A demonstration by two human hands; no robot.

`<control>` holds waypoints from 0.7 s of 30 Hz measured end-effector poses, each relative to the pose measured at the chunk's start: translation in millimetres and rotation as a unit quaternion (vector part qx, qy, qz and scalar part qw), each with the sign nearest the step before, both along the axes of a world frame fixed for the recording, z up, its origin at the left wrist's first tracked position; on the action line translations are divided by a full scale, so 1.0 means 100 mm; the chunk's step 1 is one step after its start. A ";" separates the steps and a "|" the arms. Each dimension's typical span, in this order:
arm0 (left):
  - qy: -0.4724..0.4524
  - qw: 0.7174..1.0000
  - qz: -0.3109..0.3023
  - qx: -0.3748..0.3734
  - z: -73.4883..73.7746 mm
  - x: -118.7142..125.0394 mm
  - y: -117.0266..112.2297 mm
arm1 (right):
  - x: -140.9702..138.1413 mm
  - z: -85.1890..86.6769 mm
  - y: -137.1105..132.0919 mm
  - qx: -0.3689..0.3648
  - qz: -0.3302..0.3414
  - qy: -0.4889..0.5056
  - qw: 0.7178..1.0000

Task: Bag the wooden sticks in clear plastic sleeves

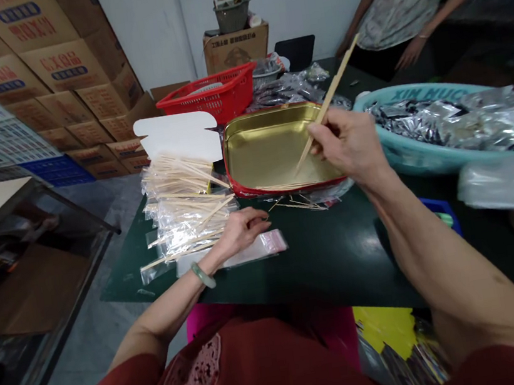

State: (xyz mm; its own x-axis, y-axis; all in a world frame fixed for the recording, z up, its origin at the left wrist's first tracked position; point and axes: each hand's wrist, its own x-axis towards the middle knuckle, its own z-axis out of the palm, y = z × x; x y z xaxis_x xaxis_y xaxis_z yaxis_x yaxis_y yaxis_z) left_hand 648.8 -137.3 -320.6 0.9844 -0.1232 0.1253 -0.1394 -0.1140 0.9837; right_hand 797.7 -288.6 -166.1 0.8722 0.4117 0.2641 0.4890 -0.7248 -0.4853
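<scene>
My right hand (347, 141) is closed on a long wooden stick (330, 96) that slants up to the right, its lower end over the gold tin tray (251, 149). A few more sticks lie along the tray's near edge and on the table in front of it. My left hand (243, 229), a green bangle on its wrist, rests with fingers pinched on a small clear bag (259, 247) with a red strip, flat on the dark green table (323, 259). Just left of it lies a heap of bagged sticks (183, 208).
A red basket (213, 94), cardboard boxes (56, 73) and foil packets stand at the back. A turquoise tub (422, 155) of silver packets sits at the right. Another person (407, 2) stands beyond the table. A glass-topped counter (32, 247) is on the left.
</scene>
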 end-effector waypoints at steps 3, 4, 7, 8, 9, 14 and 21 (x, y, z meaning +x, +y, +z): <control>0.006 0.995 0.001 -0.097 0.16 0.24 -0.28 | -0.39 0.10 -0.08 0.045 0.001 0.131 0.990; 0.001 0.993 -0.010 -0.115 0.20 0.32 -0.38 | -0.49 0.09 -0.12 0.055 0.004 0.173 0.983; -0.021 0.993 -0.053 -0.103 0.23 0.46 -0.67 | -0.69 -0.06 -0.30 0.095 -0.004 0.249 0.964; -0.025 0.995 -0.069 -0.073 0.22 0.49 -0.75 | -0.72 -0.13 -0.37 0.102 -0.012 0.258 0.961; -0.025 0.995 -0.085 -0.039 0.20 0.50 -0.80 | -0.75 -0.20 -0.45 0.102 -0.020 0.259 0.960; 0.003 0.981 -0.180 0.073 0.02 0.47 -0.92 | -0.89 -0.46 -0.73 0.036 -0.059 0.226 0.972; 0.015 0.967 -0.229 0.110 0.00 0.46 -0.92 | -0.97 -0.47 -0.80 0.025 -0.056 0.195 0.979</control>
State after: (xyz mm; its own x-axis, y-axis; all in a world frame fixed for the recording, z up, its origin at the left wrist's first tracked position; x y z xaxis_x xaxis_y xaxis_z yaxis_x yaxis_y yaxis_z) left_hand 695.1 -228.9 -320.9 0.8230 -0.5678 0.0185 -0.1965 -0.2541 0.9470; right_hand 700.4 -368.9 -213.0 0.9494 0.3037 -0.0802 0.1793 -0.7337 -0.6554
